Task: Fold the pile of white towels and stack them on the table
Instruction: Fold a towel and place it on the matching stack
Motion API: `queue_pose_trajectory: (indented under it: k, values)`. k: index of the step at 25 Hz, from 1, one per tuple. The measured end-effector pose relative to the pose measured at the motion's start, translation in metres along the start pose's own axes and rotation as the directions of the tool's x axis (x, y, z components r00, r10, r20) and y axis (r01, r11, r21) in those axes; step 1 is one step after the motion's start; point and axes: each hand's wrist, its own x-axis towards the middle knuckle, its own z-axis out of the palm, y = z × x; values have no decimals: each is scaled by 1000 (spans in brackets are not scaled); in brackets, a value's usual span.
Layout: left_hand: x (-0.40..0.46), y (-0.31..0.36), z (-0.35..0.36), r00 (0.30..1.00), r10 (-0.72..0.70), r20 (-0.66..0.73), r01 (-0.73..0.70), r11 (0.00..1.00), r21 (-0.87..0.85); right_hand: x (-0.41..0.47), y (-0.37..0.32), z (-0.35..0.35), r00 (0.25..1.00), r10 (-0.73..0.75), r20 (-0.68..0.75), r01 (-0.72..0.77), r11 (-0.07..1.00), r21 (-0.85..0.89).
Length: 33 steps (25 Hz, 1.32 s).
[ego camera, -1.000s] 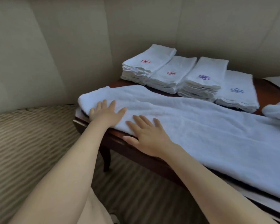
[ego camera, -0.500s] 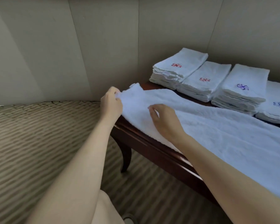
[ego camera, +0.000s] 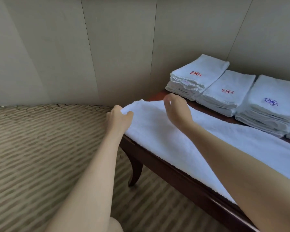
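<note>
Head view: a long white towel point(ego camera: 199, 144) lies spread along the dark wooden table point(ego camera: 174, 178), running from its left end out toward four o'clock. The left hand point(ego camera: 119, 119) sits at the towel's near left corner, at about nine o'clock of the cloth, with thumb and fingers curled round the edge and pinching it. The right hand point(ego camera: 176, 109) is at the far left corner, around eleven o'clock; its fingers are bent over the edge, and they look to be pinching it, though blur makes the grip less certain than the left one.

A second ago both palms lay flat on the towel, smoothing it; half a second ago the left hand was already closing on the near corner while the right was only curling over the cloth. Now each hand is at its own corner of the short edge, which has risen slightly off the table. This suggests smoothing is over and the next fold is about to begin, probably carrying this end over toward three o'clock.

Beyond the towel, at one to two o'clock, stand stacks of folded towels point(ego camera: 224, 91), two with red emblems and one with blue, so much of the pile looks done. Striped carpet point(ego camera: 40, 148) covers the floor on the left.
</note>
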Motion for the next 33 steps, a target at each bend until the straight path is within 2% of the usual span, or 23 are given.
queue_pose_trajectory:
  k: [2, 3, 4, 6, 7, 9, 10, 11, 12, 13, 14, 15, 16, 18, 20, 22, 25, 27, 29, 33]
  values:
    - [3, 0, 3, 1000, 11, -16, -11, 1000, 0, 32, -7, 4, 998, -43, 40, 43, 999, -9]
    - [5, 0, 4, 999, 14, -39, -13, 1000, 28, 44, -9, 8, 988, -62, 140, 68, 997, -43]
    - [6, 0, 4, 998, 22, -58, -17, 996, 89, 51, -12, 14, 958, -73, 276, 103, 990, -97]
    - [8, 0, 6, 996, 38, -77, -22, 979, 203, 61, -17, 22, 852, -45, 522, 202, 947, -248]
    - [10, -1, 6, 996, 41, -81, -23, 977, 211, 65, -19, 22, 812, -14, 583, 244, 917, -317]
    - [13, -2, 6, 995, 68, -71, -56, 985, 165, 72, -20, 16, 785, 54, 617, 262, 874, -410]
    - [14, -2, 6, 992, 105, -74, -94, 986, 135, 73, -20, 11, 806, 60, 590, 253, 865, -434]
    - [15, -1, 6, 985, 144, -91, -135, 986, 98, 70, -19, 7, 873, 12, 488, 233, 868, -438]
    - [14, 0, 5, 976, 181, -118, -174, 983, 62, 64, -17, 6, 952, -85, 293, 206, 887, -413]
    - [13, 1, 4, 965, 211, -155, -207, 978, 42, 54, -14, 7, 983, -179, 42, 182, 922, -341]
    - [12, 3, 4, 956, 231, -180, -226, 973, 51, 40, -10, 9, 965, -215, -150, 175, 955, -239]
    - [13, 3, 4, 953, 243, -184, -232, 969, 80, 28, -5, 14, 949, -210, -236, 175, 971, -161]
    - [12, 2, 4, 958, 238, -161, -219, 967, 128, 18, 1, 21, 962, -182, -203, 158, 979, -131]
    - [10, 0, 5, 980, 176, -94, -151, 963, 224, 11, 18, 33, 999, -45, 29, 49, 986, -159]
    - [8, 1, 5, 993, 102, -64, -85, 970, 228, 15, 26, 33, 980, 91, 179, -73, 991, -110]
    - [8, 0, 4, 992, 100, -72, -83, 974, 209, 18, 24, 27, 980, 86, 180, -80, 996, -37]
    - [11, -5, 6, 978, 178, -107, -159, 973, 168, 17, 16, 24, 994, -47, 95, 50, 998, -28]
    - [16, -8, 9, 978, 162, -133, -152, 985, 80, 9, 8, 24, 994, -101, 31, 101, 995, -24]
    - [22, -9, 10, 983, 110, -150, -110, 994, 14, 6, 3, 26, 996, -94, -11, 93, 994, -48]
    - [33, -13, 13, 989, 16, -145, -21, 999, -33, 26, -2, 34, 990, 2, 139, 29, 974, -223]
